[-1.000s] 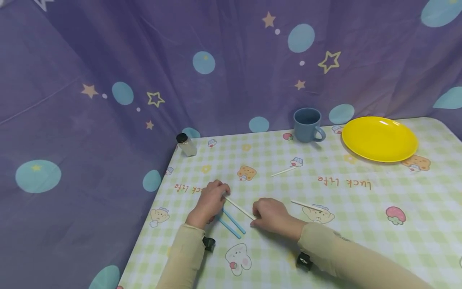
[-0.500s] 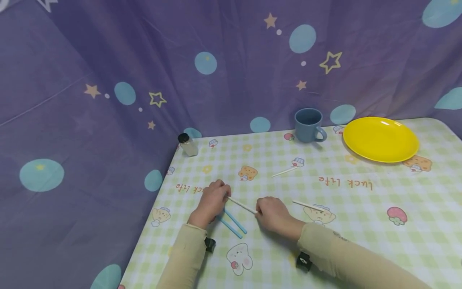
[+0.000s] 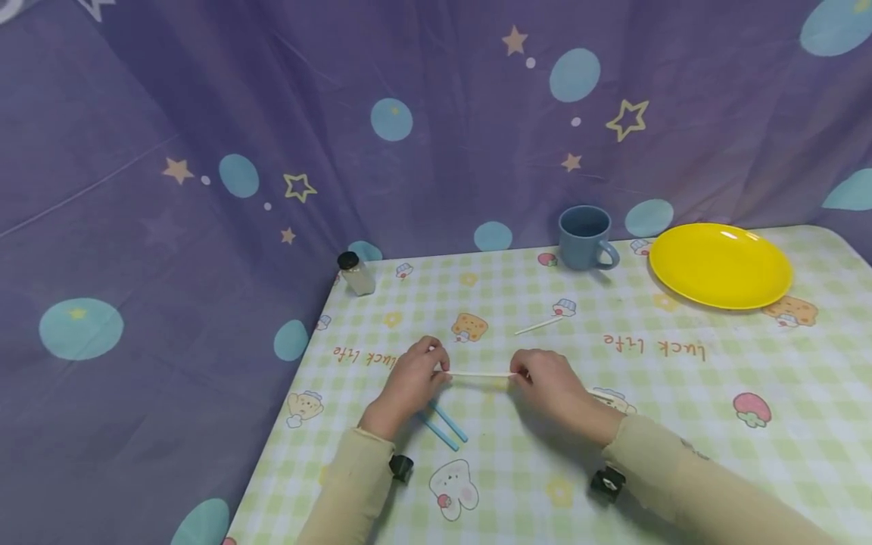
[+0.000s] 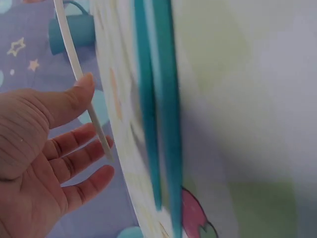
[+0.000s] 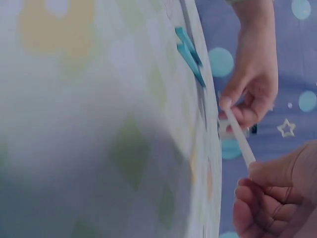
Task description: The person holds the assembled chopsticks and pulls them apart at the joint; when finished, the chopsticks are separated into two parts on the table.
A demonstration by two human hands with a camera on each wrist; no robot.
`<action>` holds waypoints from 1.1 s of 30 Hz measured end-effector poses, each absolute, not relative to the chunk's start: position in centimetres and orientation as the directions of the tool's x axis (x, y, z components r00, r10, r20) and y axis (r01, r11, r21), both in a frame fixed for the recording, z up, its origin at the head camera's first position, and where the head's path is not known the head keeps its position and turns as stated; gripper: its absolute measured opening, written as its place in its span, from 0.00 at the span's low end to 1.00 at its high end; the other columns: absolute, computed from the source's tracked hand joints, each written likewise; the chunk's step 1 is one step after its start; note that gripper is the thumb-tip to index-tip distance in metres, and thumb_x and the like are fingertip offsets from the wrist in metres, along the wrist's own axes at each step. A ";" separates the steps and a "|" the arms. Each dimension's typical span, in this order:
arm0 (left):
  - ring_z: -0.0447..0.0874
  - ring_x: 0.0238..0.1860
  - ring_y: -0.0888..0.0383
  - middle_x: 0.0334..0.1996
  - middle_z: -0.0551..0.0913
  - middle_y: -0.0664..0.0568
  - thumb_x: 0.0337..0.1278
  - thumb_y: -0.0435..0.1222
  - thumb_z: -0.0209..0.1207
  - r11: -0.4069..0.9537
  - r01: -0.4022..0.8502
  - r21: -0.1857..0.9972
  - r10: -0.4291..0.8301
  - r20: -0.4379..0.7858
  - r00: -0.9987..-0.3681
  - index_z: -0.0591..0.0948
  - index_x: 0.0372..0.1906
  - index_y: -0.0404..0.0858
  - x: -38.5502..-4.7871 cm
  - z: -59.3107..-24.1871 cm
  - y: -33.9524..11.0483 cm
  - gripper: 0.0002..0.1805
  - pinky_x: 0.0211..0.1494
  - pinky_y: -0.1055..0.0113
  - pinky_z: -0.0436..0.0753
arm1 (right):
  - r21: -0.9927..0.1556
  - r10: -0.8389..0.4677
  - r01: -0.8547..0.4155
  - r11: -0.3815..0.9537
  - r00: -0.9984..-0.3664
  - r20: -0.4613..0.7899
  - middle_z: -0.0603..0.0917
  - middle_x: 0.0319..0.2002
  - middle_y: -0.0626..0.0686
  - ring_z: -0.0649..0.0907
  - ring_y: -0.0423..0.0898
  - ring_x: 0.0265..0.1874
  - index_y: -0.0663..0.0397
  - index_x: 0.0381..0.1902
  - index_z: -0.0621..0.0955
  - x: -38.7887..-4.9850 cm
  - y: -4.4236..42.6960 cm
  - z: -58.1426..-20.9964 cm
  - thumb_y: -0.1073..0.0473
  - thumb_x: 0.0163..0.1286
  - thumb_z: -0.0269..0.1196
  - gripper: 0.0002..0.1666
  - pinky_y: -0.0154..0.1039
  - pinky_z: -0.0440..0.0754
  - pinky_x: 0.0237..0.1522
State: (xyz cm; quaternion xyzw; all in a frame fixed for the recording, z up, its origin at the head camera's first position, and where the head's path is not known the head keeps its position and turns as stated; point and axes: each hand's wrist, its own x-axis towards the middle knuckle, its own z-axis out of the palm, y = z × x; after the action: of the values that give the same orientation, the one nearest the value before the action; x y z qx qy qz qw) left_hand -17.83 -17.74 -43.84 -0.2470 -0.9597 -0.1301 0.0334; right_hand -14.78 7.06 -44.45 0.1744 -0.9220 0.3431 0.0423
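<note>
In the head view, a held white stick point(image 3: 480, 375) is suspended between the left hand point(image 3: 412, 378) and the right hand point(image 3: 550, 378), apart from the tablecloth point(image 3: 518, 492); the blue sticks point(image 3: 451, 424) are laid side by side, just on the near side of the left hand, and may be judged finished as a pair; a far white stick point(image 3: 538, 325) and a right white stick point(image 3: 602, 395), the latter partly hidden by the right hand, are left unpaired, so the work is judged part done; pale matter is contained in the lidded jar point(image 3: 357, 278) at far left, its kind not discernible; the bottom of the mug point(image 3: 579, 253), far side, is not shown; nothing is seen on the plate point(image 3: 722, 269), far right.

In the left wrist view, the held white stick is pinched under the thumb against the fingers; the outer fingers are loosely extended.

In the right wrist view, it is pinched between right thumb and forefinger.
</note>
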 end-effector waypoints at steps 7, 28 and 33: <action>0.78 0.38 0.58 0.40 0.78 0.54 0.60 0.39 0.65 0.788 0.526 0.321 0.519 0.114 -0.847 0.74 0.33 0.45 -17.2 -43.1 -15.7 0.10 0.42 0.62 0.77 | -0.621 -0.317 -0.405 0.671 -0.914 0.254 0.76 0.22 0.41 0.71 0.38 0.22 0.48 0.26 0.79 -14.7 10.8 -44.4 0.64 0.62 0.69 0.09 0.38 0.71 0.28; 0.74 0.28 0.67 0.35 0.86 0.56 0.68 0.34 0.57 0.599 0.625 0.501 0.683 0.090 -0.725 0.81 0.44 0.46 -16.6 -44.4 -8.6 0.06 0.37 0.75 0.73 | -0.660 -0.408 -0.449 0.603 -0.884 0.229 0.85 0.30 0.42 0.80 0.36 0.27 0.52 0.33 0.86 -13.8 15.7 -44.4 0.63 0.63 0.68 0.01 0.35 0.80 0.31; 0.79 0.32 0.70 0.39 0.87 0.59 0.68 0.36 0.57 0.556 0.661 0.504 0.704 0.137 -0.697 0.83 0.46 0.47 -16.3 -44.3 -7.2 0.07 0.40 0.78 0.74 | -0.647 -0.420 -0.471 0.600 -0.874 0.247 0.87 0.34 0.43 0.85 0.39 0.33 0.49 0.37 0.88 -13.6 15.4 -44.6 0.63 0.63 0.68 0.05 0.37 0.83 0.35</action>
State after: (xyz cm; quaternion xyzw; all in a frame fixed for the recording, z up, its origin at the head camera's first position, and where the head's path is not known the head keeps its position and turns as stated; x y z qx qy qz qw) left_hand -16.25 -7.23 -44.33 -0.3871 -0.8812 -0.2684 -0.0399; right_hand -13.57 15.45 -44.63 0.2491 -0.8938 0.3714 0.0345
